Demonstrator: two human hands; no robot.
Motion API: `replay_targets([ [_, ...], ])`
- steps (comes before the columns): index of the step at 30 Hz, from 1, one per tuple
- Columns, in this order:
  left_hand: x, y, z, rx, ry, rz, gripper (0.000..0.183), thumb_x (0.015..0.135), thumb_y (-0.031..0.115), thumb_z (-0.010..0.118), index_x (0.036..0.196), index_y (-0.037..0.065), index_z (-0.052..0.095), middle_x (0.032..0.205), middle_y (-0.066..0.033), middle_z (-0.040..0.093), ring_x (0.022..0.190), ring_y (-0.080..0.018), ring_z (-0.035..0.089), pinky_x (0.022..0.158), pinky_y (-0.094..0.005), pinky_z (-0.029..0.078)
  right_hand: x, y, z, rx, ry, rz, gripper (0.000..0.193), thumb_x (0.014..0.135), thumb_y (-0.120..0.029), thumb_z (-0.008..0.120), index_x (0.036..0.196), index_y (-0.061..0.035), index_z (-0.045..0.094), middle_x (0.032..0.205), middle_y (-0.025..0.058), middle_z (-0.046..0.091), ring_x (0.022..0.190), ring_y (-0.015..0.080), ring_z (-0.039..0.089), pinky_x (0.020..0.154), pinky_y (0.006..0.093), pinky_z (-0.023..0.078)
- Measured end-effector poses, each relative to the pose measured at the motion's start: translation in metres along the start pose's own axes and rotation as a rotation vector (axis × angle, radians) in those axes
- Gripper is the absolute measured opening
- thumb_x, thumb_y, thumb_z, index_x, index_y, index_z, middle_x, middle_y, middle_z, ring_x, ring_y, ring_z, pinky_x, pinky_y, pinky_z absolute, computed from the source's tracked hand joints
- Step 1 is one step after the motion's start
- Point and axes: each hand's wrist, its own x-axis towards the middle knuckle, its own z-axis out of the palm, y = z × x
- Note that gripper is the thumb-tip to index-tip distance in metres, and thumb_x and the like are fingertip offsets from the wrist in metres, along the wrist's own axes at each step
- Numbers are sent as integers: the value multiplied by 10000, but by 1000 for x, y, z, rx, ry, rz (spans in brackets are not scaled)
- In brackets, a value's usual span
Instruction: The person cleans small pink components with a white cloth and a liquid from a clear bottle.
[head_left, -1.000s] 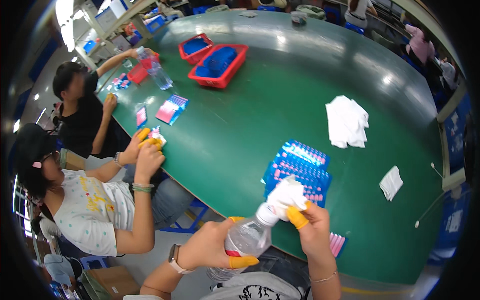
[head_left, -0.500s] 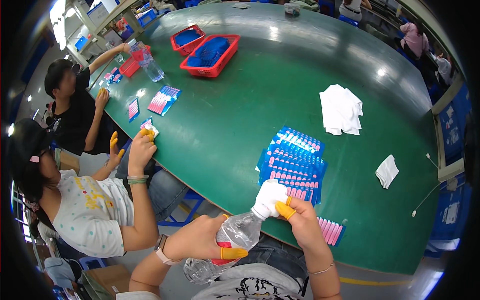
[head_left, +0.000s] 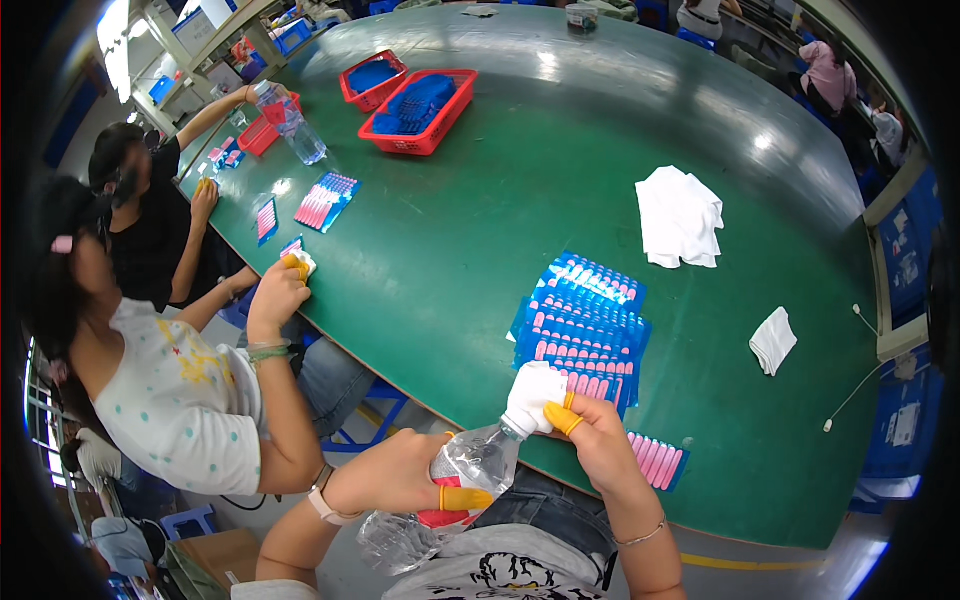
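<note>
My left hand (head_left: 405, 475), with yellow finger cots, is wrapped round a clear plastic bottle (head_left: 470, 458) that has a red label and tilts up to the right. Over the bottle's mouth lies a folded white cloth (head_left: 536, 398), which my right hand (head_left: 597, 432) pinches, also wearing yellow finger cots. The mouth itself is hidden under the cloth. Just beyond my hands lies a fanned stack of blue sheets with pink pieces (head_left: 585, 325). A single such sheet (head_left: 657, 461) sits by the table's near edge, beside my right wrist.
White cloths (head_left: 680, 218) lie right of the stack, with a smaller white cloth (head_left: 773, 341) nearer. Red baskets (head_left: 425, 112) with blue contents and another bottle (head_left: 290, 122) stand far left on the green table. A co-worker (head_left: 180, 390) sits close on my left, another person (head_left: 150, 215) beyond.
My hands, the bottle and the cloth stay nearly in place. The nearest co-worker has leaned forward and lowered a raised hand.
</note>
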Motion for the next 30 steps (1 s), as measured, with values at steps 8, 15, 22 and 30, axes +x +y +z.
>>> replay_targets([
  [8,2,-2,0,-21,-85,-29,525,746,399,787,1074,16,641,798,-144,698,659,-269,682,640,-325,524,0,8,-4,80,3,31,246,965,-90,527,1124,54,649,1049,50,666,946,107,603,833,255,490],
  [15,4,2,1,-89,-105,-40,481,767,365,778,1071,19,641,801,-138,699,678,-259,685,651,-328,523,1,4,-3,95,51,107,244,964,-93,523,1134,33,645,1103,68,657,981,139,627,871,296,517],
  [22,12,4,3,-102,-114,-9,516,780,362,762,1133,14,618,803,-143,702,678,-252,688,653,-328,527,3,1,-6,164,43,90,253,962,-58,491,1144,61,621,1122,95,651,1036,186,636,881,330,545],
  [30,11,-12,-2,-128,-125,-52,519,789,379,753,1140,16,631,852,-153,713,732,-249,703,682,-323,535,-1,-5,-3,124,44,69,296,951,9,434,1193,97,580,1190,139,616,1075,221,626,915,366,561],
])
